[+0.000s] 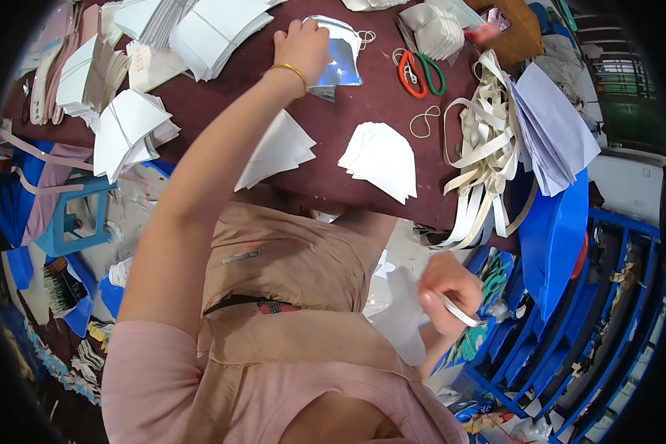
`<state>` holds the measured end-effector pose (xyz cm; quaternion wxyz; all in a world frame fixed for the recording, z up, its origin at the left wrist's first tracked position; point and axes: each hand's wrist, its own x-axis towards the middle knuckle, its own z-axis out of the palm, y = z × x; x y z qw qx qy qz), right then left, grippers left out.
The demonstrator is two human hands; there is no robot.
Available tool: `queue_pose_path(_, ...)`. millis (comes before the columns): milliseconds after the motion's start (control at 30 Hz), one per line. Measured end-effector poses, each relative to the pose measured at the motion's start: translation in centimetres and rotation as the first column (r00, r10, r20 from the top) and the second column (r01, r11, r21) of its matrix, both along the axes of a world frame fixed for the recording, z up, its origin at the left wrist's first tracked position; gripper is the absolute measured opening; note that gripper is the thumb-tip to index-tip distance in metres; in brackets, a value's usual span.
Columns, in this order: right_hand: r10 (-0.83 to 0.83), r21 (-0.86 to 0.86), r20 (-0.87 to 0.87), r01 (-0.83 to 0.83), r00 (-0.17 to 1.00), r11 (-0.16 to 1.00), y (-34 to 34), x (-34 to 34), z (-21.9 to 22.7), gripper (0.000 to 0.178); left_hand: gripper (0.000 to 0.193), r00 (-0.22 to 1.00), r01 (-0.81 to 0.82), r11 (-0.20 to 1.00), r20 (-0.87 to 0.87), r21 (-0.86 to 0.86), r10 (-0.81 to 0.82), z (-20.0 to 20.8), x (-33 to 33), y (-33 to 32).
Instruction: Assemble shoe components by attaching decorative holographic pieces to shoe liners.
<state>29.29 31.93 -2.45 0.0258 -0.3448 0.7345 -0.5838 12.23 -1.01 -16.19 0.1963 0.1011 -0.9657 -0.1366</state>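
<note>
My left hand (pixel 302 50), a gold bracelet at its wrist, is at the far middle of the table. Its bent fingers grip the edge of a shiny silver-blue sheet piece (pixel 342 62). My right hand (pixel 450 290) hangs off the table's front edge, closed on a narrow white strip (pixel 460 311). A blurred, whitish sheet (pixel 399 314) shows beside it; whether the fingers hold that too is unclear. Between my arms, a fanned pile of white cut pieces (pixel 381 159) lies on the dark red table (pixel 222 103). Another white pile (pixel 277 148) sits by my left forearm.
Tied white stacks (pixel 133 129) crowd the left side. Scissors with orange and green handles (pixel 420 74) lie far right of centre, near a loose string loop (pixel 425 122). Cream straps (pixel 488 148) hang over the right edge beside folded pale sheets (pixel 551 126). A blue rack (pixel 570 325) stands lower right.
</note>
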Motion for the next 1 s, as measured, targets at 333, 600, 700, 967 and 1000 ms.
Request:
queue_pose_path(333, -0.065, 0.196, 0.359, -0.007, 0.931, 0.981, -4.9, -1.3, -3.0, 0.017, 0.018, 0.982, 0.18, 0.935, -0.109, 0.304, -0.154, 2.6, 1.5, -1.2)
queue_pose_path(600, -0.242, 0.236, -0.104, 0.26, 0.965, 0.936, -10.8, -7.2, -5.1, 0.03, 0.019, 0.901, 0.433, 0.698, -0.307, 0.57, -0.308, 6.2, 7.3, 4.2)
queue_pose_path(700, -0.214, 0.181, -0.062, 0.222, 0.975, 0.958, -12.6, -8.0, -6.5, 0.031, 0.019, 0.885, 0.31, 0.891, -0.443, 0.332, -0.143, 2.0, 3.1, 1.3)
queue_pose_path(967, -0.117, -0.268, 0.448, 0.258, 0.886, 0.928, -11.2, -6.3, -5.1, 0.019, 0.028, 0.803, 0.553, 0.194, -0.457, 0.81, -0.382, 7.8, 13.4, 7.4)
queue_pose_path(1000, -0.096, -0.253, 0.469, 0.238, 0.878, 0.938, -10.9, -6.2, -4.4, 0.018, 0.028, 0.803, 0.552, 0.189, -0.456, 0.812, -0.385, 8.1, 14.0, 7.4)
